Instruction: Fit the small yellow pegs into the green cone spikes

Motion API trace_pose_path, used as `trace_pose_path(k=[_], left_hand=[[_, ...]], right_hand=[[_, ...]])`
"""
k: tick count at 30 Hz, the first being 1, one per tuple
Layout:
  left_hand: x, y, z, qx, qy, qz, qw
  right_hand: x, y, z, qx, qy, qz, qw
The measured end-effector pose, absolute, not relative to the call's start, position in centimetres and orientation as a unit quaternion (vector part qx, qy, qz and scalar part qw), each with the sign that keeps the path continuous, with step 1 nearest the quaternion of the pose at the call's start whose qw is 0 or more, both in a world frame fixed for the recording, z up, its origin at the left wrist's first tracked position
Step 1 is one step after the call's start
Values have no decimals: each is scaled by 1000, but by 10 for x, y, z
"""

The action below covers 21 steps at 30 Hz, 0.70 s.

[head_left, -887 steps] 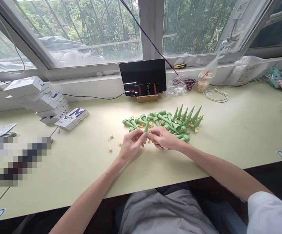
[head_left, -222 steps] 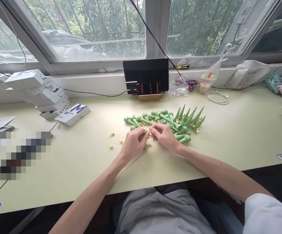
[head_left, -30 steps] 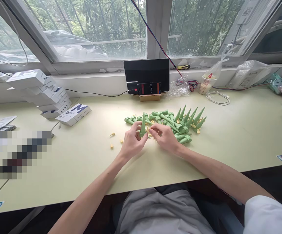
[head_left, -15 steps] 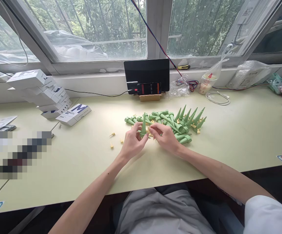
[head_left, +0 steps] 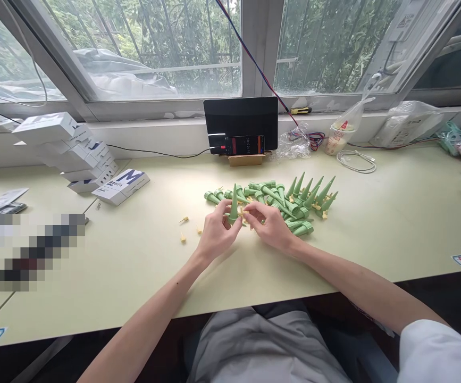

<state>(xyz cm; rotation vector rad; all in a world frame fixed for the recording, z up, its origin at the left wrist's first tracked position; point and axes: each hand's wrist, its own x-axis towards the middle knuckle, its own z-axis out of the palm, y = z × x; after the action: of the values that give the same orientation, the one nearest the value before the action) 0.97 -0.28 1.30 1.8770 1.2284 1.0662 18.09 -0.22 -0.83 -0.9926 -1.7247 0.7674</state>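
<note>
My left hand (head_left: 219, 233) is closed around the base of a green plastic cone spike (head_left: 234, 203), which points upward. Between the thumb and fingers of my right hand (head_left: 272, 227) is a small yellow plastic nozzle (head_left: 242, 211), close beside the spike's lower end; whether the two touch I cannot tell. Just behind and to the right of my hands lies a pile of green cone spikes (head_left: 282, 198). Several spikes (head_left: 312, 191) at its right side stand point up with yellow pieces on them. Left of my left hand, a few loose yellow nozzles (head_left: 183, 239) lie on the table.
A phone (head_left: 244, 145) leans on a dark tablet (head_left: 240, 114) at the back. White boxes (head_left: 47, 130) are stacked at the left, with one box (head_left: 122, 186) lying nearer. Toward the back right are a bagged cup (head_left: 337, 135) and a white cable (head_left: 355, 162).
Both hands stay almost in place. The yellow nozzle in my right fingers shows slightly more, beside the spike. The spike has barely shifted.
</note>
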Motion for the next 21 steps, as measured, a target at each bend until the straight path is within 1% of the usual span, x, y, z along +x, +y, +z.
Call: trace_pose_path(k=[21], left_hand=[[9,-2,10,731,461,393,314]], right_hand=[[181,-3,-5,-443,-711,297,459]])
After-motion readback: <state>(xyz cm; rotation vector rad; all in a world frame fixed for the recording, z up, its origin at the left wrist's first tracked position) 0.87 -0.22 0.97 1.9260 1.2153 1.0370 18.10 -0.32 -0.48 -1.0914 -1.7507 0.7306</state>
